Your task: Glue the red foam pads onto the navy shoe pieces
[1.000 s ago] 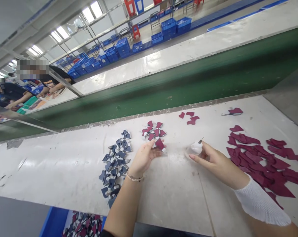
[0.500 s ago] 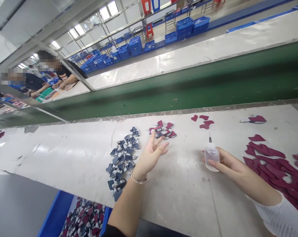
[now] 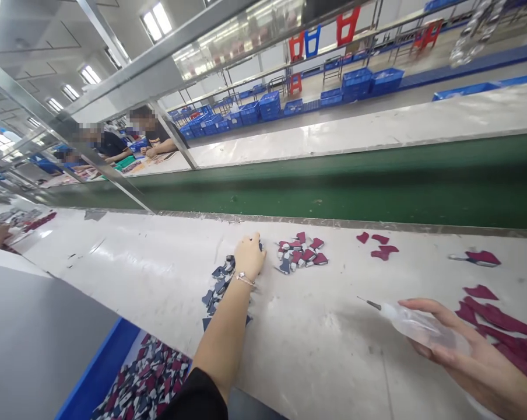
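My left hand (image 3: 249,256) reaches over the top end of a pile of navy and grey pieces (image 3: 220,286), its fingers curled down onto a dark piece that is mostly hidden. Just right of it lies a cluster of maroon and grey pieces (image 3: 308,255). My right hand (image 3: 447,338) is wrapped round a clear squeeze bottle (image 3: 421,326), tilted so that its thin needle tip points left. Several loose maroon pieces (image 3: 380,240) lie farther back, above the bottle.
A maroon and grey piece (image 3: 482,258) lies at the back right, above a maroon heap (image 3: 503,326). A blue bin (image 3: 98,367) full of pieces is below the table's front edge. People sit at the far left, beyond metal posts (image 3: 174,134).
My left hand has moved left from the maroon cluster to the navy pile, and its fingers have curled. The bottle in my right hand has tipped from upright towards the left. The view has shifted.
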Available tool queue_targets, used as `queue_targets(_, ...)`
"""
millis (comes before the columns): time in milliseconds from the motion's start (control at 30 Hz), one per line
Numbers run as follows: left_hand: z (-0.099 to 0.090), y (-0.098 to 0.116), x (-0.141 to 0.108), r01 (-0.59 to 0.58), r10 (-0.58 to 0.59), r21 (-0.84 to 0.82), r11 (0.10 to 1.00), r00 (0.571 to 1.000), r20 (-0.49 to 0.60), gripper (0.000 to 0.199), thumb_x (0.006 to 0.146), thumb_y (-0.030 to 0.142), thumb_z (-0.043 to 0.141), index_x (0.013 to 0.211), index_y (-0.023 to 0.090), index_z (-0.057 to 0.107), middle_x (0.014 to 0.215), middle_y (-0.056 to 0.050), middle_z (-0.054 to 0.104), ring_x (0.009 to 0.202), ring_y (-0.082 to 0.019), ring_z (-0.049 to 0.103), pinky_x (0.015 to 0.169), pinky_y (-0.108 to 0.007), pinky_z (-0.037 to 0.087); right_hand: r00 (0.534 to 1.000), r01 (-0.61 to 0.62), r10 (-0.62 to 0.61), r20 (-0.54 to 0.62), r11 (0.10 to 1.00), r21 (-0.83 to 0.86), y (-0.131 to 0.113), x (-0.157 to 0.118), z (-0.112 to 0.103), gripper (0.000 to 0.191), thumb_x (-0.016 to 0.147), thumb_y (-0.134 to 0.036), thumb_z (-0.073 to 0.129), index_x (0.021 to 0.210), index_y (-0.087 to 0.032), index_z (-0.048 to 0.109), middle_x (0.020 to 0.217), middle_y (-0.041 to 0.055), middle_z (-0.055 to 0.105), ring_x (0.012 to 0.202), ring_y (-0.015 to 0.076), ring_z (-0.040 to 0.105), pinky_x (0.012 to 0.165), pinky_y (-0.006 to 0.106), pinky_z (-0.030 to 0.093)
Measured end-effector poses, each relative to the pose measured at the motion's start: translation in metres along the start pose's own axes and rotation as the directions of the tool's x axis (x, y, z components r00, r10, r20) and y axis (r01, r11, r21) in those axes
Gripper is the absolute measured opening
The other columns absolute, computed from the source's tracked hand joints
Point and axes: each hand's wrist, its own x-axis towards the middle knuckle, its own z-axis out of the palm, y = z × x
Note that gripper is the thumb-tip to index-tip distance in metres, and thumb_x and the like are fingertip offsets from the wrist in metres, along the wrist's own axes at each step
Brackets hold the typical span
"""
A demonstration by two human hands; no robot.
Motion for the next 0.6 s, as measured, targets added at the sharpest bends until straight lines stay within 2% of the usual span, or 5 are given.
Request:
queue_targets(167,0.000,0.000,0.014,-0.015,0.014,0.014,1.000,0.997,0.070,0.038,0.098,0.035,0.065,0.131,0.016,0.060,0.132,-0.011,0.064,0.116,-0.025,0.065,0.101,-0.048,0.056,0.997,-0.078,0.071,0.039,0.974,0.212,-0.019,-0.014,0.003,0.051,0.061,-0.059,0.089,0.103,-0.033,0.074,0.083,0.0087,0.062,0.071,0.0284,0.058,0.060,0.041,0.048)
queue_targets(267,-0.002,-0.009,0.016,-0.061,0.062,-0.019,0.998,0.993,0.100,0.039,0.098,0.036,0.066,0.131,0.017,0.061,0.132,-0.011,0.064,0.117,-0.025,0.065,0.102,-0.049,0.056,0.992,-0.062,0.032,0.120,0.965,0.256,-0.025,-0.016,0.005,0.055,0.065,-0.063,0.086,0.106,-0.029,0.074,0.077,0.0063,0.061,0.064,0.0219,0.053,0.057,0.036,0.044)
queue_targets(400,-0.005,-0.019,0.021,-0.102,0.116,-0.108,0.989,0.985,0.128,0.030,0.096,0.035,0.069,0.119,0.015,0.066,0.128,-0.010,0.066,0.117,-0.025,0.064,0.104,-0.050,0.054,0.960,-0.031,-0.061,0.275,0.948,0.317,-0.024,-0.010,0.005,0.063,0.061,-0.077,0.081,0.096,-0.025,0.071,0.072,0.0069,0.063,0.060,0.0218,0.057,0.055,0.035,0.044)
queue_targets(500,-0.009,-0.018,0.024,-0.126,0.150,-0.211,0.969,0.984,0.099,0.021,0.089,0.029,0.076,0.102,0.014,0.067,0.124,-0.010,0.066,0.119,-0.026,0.061,0.106,-0.049,0.050,0.938,-0.006,-0.114,0.328,0.940,0.342,-0.024,-0.008,0.005,0.060,0.065,-0.077,0.080,0.091,-0.024,0.067,0.073,0.0061,0.064,0.059,0.0191,0.056,0.055,0.033,0.043)
queue_targets(600,-0.015,-0.010,0.014,-0.179,0.206,-0.369,0.912,0.978,0.036,0.020,0.083,0.023,0.077,0.095,0.016,0.063,0.123,-0.011,0.065,0.120,-0.026,0.060,0.108,-0.042,0.046,0.944,0.006,-0.129,0.303,0.927,0.375,-0.025,-0.010,0.007,0.060,0.068,-0.074,0.081,0.099,-0.026,0.061,0.074,0.0026,0.063,0.058,0.0158,0.052,0.056,0.031,0.039)
